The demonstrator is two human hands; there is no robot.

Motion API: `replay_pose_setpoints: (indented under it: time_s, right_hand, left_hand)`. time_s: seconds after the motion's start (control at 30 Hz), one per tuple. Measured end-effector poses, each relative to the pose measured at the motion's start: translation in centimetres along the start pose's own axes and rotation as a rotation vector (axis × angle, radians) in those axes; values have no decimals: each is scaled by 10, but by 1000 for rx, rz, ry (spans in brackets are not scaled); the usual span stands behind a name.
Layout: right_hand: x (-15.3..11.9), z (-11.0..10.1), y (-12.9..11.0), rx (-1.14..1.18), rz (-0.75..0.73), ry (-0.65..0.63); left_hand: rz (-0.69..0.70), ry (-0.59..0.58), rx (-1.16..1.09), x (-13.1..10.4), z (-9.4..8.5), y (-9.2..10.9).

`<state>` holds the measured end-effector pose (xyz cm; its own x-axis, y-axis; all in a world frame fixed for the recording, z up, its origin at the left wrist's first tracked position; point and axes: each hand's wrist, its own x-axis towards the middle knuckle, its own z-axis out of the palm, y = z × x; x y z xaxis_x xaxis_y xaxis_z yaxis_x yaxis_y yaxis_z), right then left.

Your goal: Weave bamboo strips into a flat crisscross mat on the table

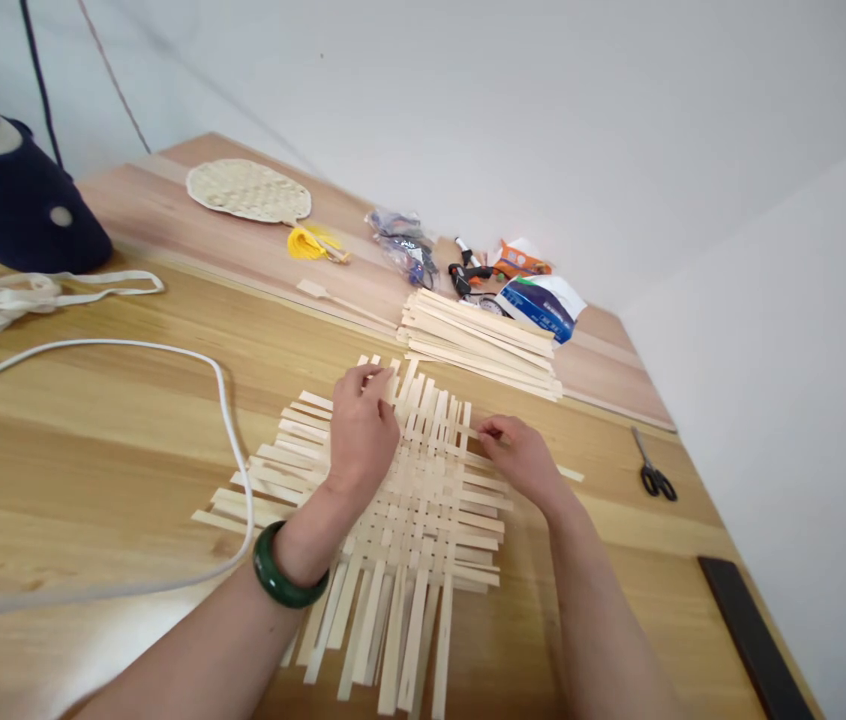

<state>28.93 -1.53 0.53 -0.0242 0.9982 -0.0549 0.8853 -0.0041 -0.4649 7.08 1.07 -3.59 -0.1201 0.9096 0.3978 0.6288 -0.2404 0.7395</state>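
Observation:
A mat of pale, flat wooden strips (pixel 415 500), woven over and under, lies on the table with loose strip ends sticking out all round. My left hand (pixel 364 420) is over its far left part, fingers curled and closed on the far end of an upright strip; the palm hides the weave below. At the far right edge, my right hand (pixel 517 450) pinches a crosswise strip (pixel 571 474) between thumb and fingertips. That strip runs under the hand and its free end shows on the right. A dark green bangle (pixel 290 565) circles my left wrist.
Beyond the mat lies a pile of loose strips (pixel 479 340). A woven fan (pixel 250 190), yellow cord (pixel 310 243), glue gun (pixel 468 272) and blue packet (pixel 539 308) are farther back. Scissors (pixel 654 475) lie right, a white cable (pixel 224 400) and a dark blue steamer (pixel 18 190) left.

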Motion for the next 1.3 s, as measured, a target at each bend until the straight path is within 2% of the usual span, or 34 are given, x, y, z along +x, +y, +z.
replay_pose_setpoints:
  time_s: [0.07, 0.17, 0.27, 0.37, 0.43, 0.53, 0.63, 0.73, 1.0, 1.3]
  right_hand:
    - [0, 1, 2, -8, -26, 0]
    - [-1, 1, 5, -31, -29, 0]
    - [0, 0, 1, -68, -31, 123]
    - [9, 0, -20, -57, -134, 272]
    - [21, 4, -42, -54, -256, 289]
    - [46, 15, -75, -151, -409, 144]
    - [72, 27, -96, -364, -402, -17]
    - [89, 36, -106, -505, -399, -122]
    - [101, 37, -108, -440, -349, -200]
    - [110, 40, -108, -388, -293, -214]
  left_hand:
    - [-85, 2, 88, 4, -3, -2]
    - [-180, -64, 169, 7, -5, -4]
    - [-170, -104, 201, 7, -3, -3]
    - [-139, -95, 229, 5, -2, -2]
    - [-131, -89, 237, 4, -1, -2]
    - [-119, -92, 229, 5, -1, -5]
    - [-108, -100, 216, 6, -1, -9]
    - [-112, -105, 209, 6, -2, -11]
    - [-122, -92, 199, 6, -2, -9]
    - [-127, -74, 180, 5, 1, -9]
